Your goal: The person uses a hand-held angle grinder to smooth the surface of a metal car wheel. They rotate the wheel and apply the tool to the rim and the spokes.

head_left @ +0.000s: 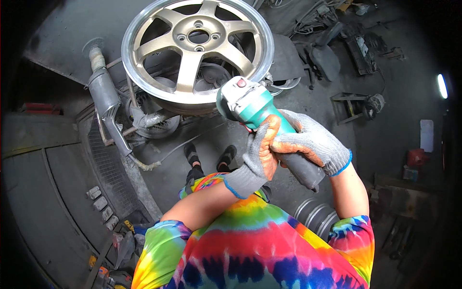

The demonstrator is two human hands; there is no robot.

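Note:
A teal and grey angle grinder (257,103) is held in both my hands, its head up and left and its grey rear end down and right. My left hand (260,155), in a grey knit glove with an orange palm, grips the underside of its body. From the right, my right hand (317,143), gloved alike, wraps around the same body with its fingers closed. The grinder's head overlaps the near right lip of a bronze alloy wheel (190,70) with a bright silver outer rim; whether they touch I cannot tell. The disc's working face is hidden.
Beneath the wheel is a metal stand with other round parts. A grey hand tool (104,94) with a taped hose hangs to its left. A dusty chair (325,60) and a small metal frame (350,107) stand at right. Stacked rims (315,216) sit beside me.

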